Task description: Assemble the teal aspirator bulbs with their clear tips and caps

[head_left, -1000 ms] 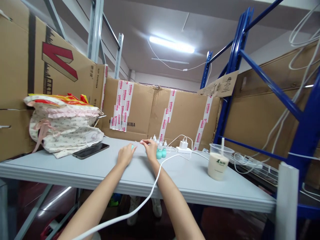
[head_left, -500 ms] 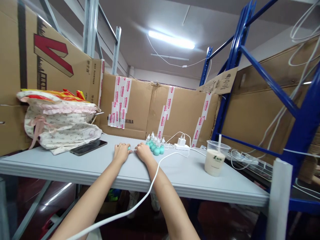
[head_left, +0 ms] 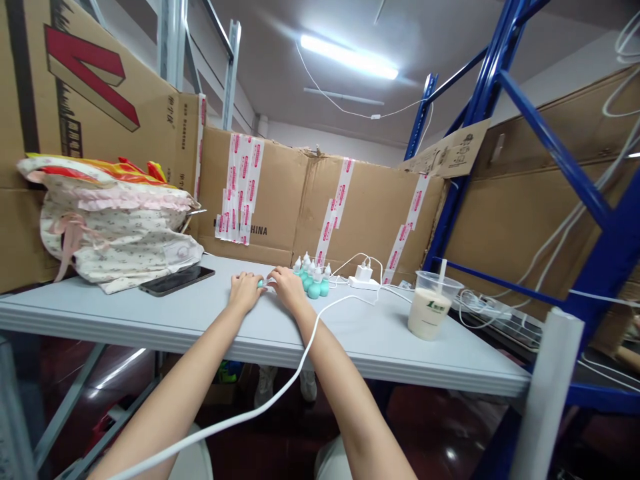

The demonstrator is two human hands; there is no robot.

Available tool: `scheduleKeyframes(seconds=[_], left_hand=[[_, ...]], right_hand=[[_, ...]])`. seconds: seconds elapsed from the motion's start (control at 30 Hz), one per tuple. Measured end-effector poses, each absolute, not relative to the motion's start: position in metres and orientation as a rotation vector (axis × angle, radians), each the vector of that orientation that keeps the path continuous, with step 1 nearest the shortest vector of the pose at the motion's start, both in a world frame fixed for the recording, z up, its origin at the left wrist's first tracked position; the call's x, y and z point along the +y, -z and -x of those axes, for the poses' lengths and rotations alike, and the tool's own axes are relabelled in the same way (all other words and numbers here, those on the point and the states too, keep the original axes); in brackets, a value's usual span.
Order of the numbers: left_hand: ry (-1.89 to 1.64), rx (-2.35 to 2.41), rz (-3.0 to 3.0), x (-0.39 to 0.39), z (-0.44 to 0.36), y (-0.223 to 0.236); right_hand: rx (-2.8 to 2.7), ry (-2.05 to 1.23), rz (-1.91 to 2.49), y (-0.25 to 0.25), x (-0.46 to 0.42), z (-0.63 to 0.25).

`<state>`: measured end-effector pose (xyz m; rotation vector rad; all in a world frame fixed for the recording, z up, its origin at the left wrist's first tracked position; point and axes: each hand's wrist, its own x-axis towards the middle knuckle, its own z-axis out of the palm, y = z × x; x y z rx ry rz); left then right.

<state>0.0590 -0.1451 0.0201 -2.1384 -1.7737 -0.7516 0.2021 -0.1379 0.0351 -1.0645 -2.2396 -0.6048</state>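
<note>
Over the middle of the table, my left hand [head_left: 245, 291] is closed on a small teal bulb aspirator [head_left: 261, 283], mostly hidden by my fingers. Its clear tip [head_left: 270, 280] points right, where the curled fingers of my right hand [head_left: 286, 287] pinch it. Just right of that hand, a cluster of several similar teal bulb aspirators [head_left: 314, 289] stands upright with clear pointed tips.
A white charger on a power strip [head_left: 363, 280] sits behind, its white cable [head_left: 305, 360] crossing my right forearm. At right stands a drink cup [head_left: 433, 307]; at left lie a phone [head_left: 177, 281] and a floral cloth bag [head_left: 125, 227]. Cardboard [head_left: 270, 200] walls the back.
The camera view has shifted slightly. My hands have drawn a little closer together around the aspirator, with the right hand's knuckles raised more. The cluster stands as before.
</note>
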Motion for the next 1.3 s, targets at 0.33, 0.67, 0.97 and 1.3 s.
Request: scheduleKeyframes(seconds=[0.33,0.67,0.97,1.3], left_hand=[[0.84,-1.709,2.165,-0.144,-0.056,-0.019],[0.879,-1.728,2.191,-0.139,-0.054,-0.02],[0.771,-1.69,2.181,-0.135,-0.052,-0.019],[0.776,-1.745,2.154,-0.136,-0.054,-0.022]], right_hand=[[-2.389,0.909,1.004,-0.04,-0.148,-0.198],[-2.358,0.792,1.125,-0.037,-0.136,-0.195],[-2.362,0.701,1.144,-0.032,-0.135,-0.194],[-2.365,0.663,1.2,-0.039,-0.142,-0.194]])
